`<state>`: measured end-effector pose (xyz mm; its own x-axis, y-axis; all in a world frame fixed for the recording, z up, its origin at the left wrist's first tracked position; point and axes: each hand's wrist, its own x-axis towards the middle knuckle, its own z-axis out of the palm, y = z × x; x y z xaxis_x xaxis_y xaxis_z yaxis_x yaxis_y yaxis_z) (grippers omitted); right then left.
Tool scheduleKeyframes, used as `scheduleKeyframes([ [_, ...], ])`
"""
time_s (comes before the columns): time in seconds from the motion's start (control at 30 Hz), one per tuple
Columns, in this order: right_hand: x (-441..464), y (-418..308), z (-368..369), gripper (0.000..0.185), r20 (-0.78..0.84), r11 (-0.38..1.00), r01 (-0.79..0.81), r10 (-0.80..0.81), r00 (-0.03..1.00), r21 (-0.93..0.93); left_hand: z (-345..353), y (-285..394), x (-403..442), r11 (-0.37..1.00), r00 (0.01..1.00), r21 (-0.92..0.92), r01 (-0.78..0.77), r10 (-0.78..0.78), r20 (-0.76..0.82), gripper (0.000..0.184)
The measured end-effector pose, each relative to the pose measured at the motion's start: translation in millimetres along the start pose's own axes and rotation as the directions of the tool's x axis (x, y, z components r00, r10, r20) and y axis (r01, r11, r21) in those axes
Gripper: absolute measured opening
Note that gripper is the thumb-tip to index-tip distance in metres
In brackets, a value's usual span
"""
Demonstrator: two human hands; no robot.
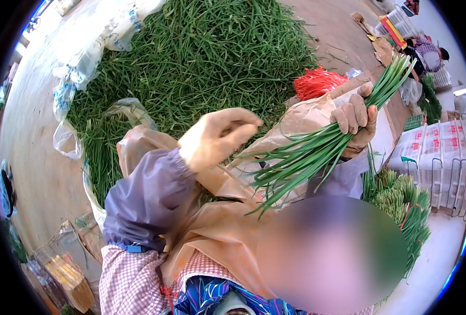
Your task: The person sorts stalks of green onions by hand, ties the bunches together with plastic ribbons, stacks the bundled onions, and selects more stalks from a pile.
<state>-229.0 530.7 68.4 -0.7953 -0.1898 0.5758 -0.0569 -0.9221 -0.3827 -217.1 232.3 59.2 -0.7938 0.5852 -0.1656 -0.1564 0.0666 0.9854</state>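
Observation:
My right hand (355, 119) is wrapped round a bunch of long green stalks (301, 157). The pale cut ends point up and right, and the loose leaf tips hang down to the left. To the left, my left hand (220, 136) is in the air with its fingers bent and thumb and fingertips close together; anything between them is too small to make out. It is near the front of a large heap of green stalks (201, 58). Brown sheeting (222, 231) covers my lap. A bundle of red ties (319, 83) is beyond my right hand.
Clear plastic (78, 68) edges the heap on the left. Tied green bundles (401, 202) are at the right, beside a white crate (435, 157). Another person (427, 55) sits at the upper right. Boxes (67, 281) are at the lower left.

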Motion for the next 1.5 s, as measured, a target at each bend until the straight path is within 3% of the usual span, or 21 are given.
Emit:
scheduleKeyframes([
  [0.13, -3.3, 13.1, 1.1, 0.041, -0.037, 0.999, -0.042, 0.042, 0.998, 0.021, 27.2, 17.4, 17.1, 0.979, 0.995, 0.202, -0.002, -0.018, 0.099, 0.033],
  [0.17, -4.5, 16.4, 0.1, 0.041, -0.049, 0.999, -0.048, 0.049, 0.998, 0.024, 34.2, 3.1, 22.7, 0.976, 0.998, 0.212, -0.044, 0.031, 0.062, 0.030],
  [0.27, -13.6, 23.9, -2.3, 0.040, -0.158, 0.999, -0.032, 0.035, 0.987, 0.025, 41.1, -9.2, 29.9, 0.990, 0.996, 0.140, 0.006, -0.019, 0.090, 0.025],
  [0.33, -12.0, 33.0, 1.4, 0.039, -0.128, 0.995, -0.040, 0.051, 0.990, 0.090, 38.5, -5.6, 27.6, 0.967, 0.995, 0.249, -0.049, 0.026, 0.097, 0.015],
  [0.37, -14.9, 32.9, -0.7, 0.038, -0.174, 0.999, -0.030, 0.037, 0.984, 0.042, 36.0, -9.8, 27.3, 0.982, 0.995, 0.174, -0.070, 0.057, 0.079, 0.012],
  [0.4, -17.1, 31.5, -2.8, 0.038, -0.217, 1.000, -0.021, 0.019, 0.976, -0.006, 33.7, -12.0, 26.4, 0.997, 0.998, -0.067, 0.024, -0.020, 0.054, 0.011],
  [0.47, -21.0, 21.3, 10.1, 0.035, -0.405, 0.993, -0.044, -0.004, 0.914, -0.109, 24.7, -27.2, 29.8, 0.973, 0.988, -0.179, -0.147, 0.137, -0.067, 0.010],
  [0.57, -32.6, -46.8, 23.1, 0.038, -0.584, 0.918, -0.225, -0.009, 0.812, -0.327, 0.5, -26.1, 21.5, 0.986, 0.970, -0.046, -0.162, 0.150, -0.190, 0.010],
  [0.67, -38.1, -122.6, 48.9, 0.032, -0.716, 0.643, -0.496, -0.120, 0.688, -0.584, -28.6, -25.9, 6.8, 0.991, 0.932, -0.006, -0.137, 0.127, -0.339, 0.009],
  [0.73, -54.4, -174.3, 44.2, 0.031, -0.768, 0.245, -0.736, -0.326, 0.551, -0.632, -51.7, -25.5, -2.9, 0.987, 0.892, 0.036, -0.156, 0.157, -0.424, 0.014],
  [0.8, -70.2, -215.6, 23.9, 0.035, -0.670, -0.282, -0.803, -0.445, 0.594, -0.525, -71.1, -21.0, -14.4, 0.979, 0.854, 0.006, -0.204, 0.181, -0.488, 0.028],
  [0.87, -96.7, -253.2, -17.4, 0.042, -0.713, -0.532, -0.743, -0.324, 0.622, -0.407, -85.8, -12.6, -43.7, 0.981, 0.734, 0.089, -0.173, 0.189, -0.652, 0.033],
  [0.97, -137.3, -293.7, -94.0, 0.052, -0.863, -0.694, -0.655, -0.096, 0.497, -0.300, -108.5, -18.7, -76.6, 0.994, 0.615, 0.042, -0.104, 0.098, -0.783, 0.035],
  [1.07, -167.7, -320.4, -141.2, 0.062, -0.942, -0.765, -0.607, -0.002, 0.335, -0.214, -155.4, -87.4, -114.3, 0.991, 0.649, -0.113, -0.066, -0.043, -0.759, 0.032],
  [1.13, -159.6, -319.1, -140.5, 0.069, -0.943, -0.805, -0.559, 0.000, 0.333, -0.198, -175.6, -138.7, -151.4, 0.981, 0.626, -0.193, -0.002, -0.149, -0.765, 0.034],
  [1.17, -143.8, -292.8, -144.2, 0.065, -0.947, -0.864, -0.475, 0.006, 0.322, -0.167, -174.9, -165.8, -163.1, 0.973, 0.567, -0.212, 0.097, -0.229, -0.791, 0.037],
  [1.23, -98.3, -253.9, -139.9, 0.060, -0.782, -0.828, -0.427, 0.022, 0.623, -0.363, -189.1, -211.5, -194.7, 0.935, 0.436, -0.220, 0.277, -0.327, -0.839, 0.042],
  [1.3, -49.3, -201.4, -127.0, 0.054, -0.523, -0.787, -0.331, -0.012, 0.852, -0.521, -215.9, -263.4, -225.3, 0.907, 0.268, -0.182, 0.379, -0.296, -0.917, 0.047],
  [1.4, 31.1, -76.7, -101.1, 0.049, -0.594, -0.507, -0.453, 0.153, 0.790, -0.733, -270.4, -298.7, -246.4, 0.870, 0.087, -0.153, 0.469, -0.218, -0.972, 0.055],
  [1.5, 72.7, 84.7, -64.9, 0.051, -0.654, -0.575, -0.352, 0.483, 0.582, -0.738, -314.6, -256.3, -249.2, 0.746, -0.029, -0.180, 0.641, -0.210, -0.977, 0.065],
])
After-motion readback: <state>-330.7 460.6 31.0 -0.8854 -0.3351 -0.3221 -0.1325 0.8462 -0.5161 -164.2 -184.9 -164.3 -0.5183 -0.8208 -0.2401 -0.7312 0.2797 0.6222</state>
